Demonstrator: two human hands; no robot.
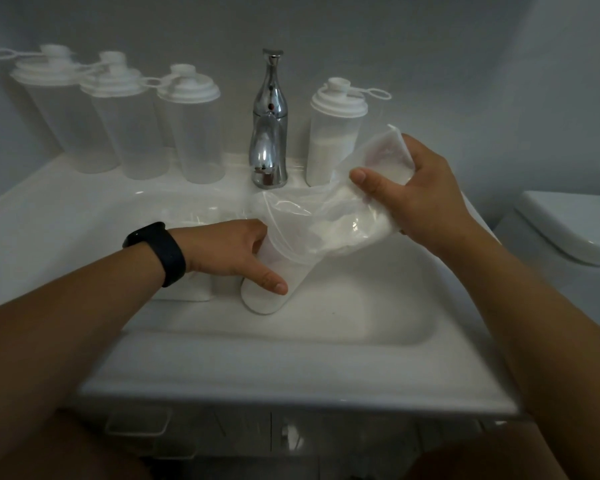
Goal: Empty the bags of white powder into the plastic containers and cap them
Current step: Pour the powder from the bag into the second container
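A person leans over a white ceramic sink [343,368] with both arms reaching into the basin. The left hand [229,252], a black band on its wrist [160,252], wraps its fingers around a translucent plastic container without a lid [274,289] that stands in the basin, thumb stretched down its front wall. White powder fills its lower part. The right hand [420,199] grips a clear plastic bag of white powder [340,216], fingers curled behind the raised closed end and thumb pressed on the front. The bag is tilted, its open mouth lying over the top of the container, and powder has gathered in the lower fold.

On the counter behind the basin a chrome tap [270,126] stands in the middle. To its right is a capped plastic container roughly half full of white powder [335,140], partly hidden by the bag. To its left three empty capped translucent containers [125,123] stand in a row against the grey wall. Another white shape lies in the basin under the left wrist, but I cannot tell what it is. A white toilet cistern [575,226] shows at the far right.
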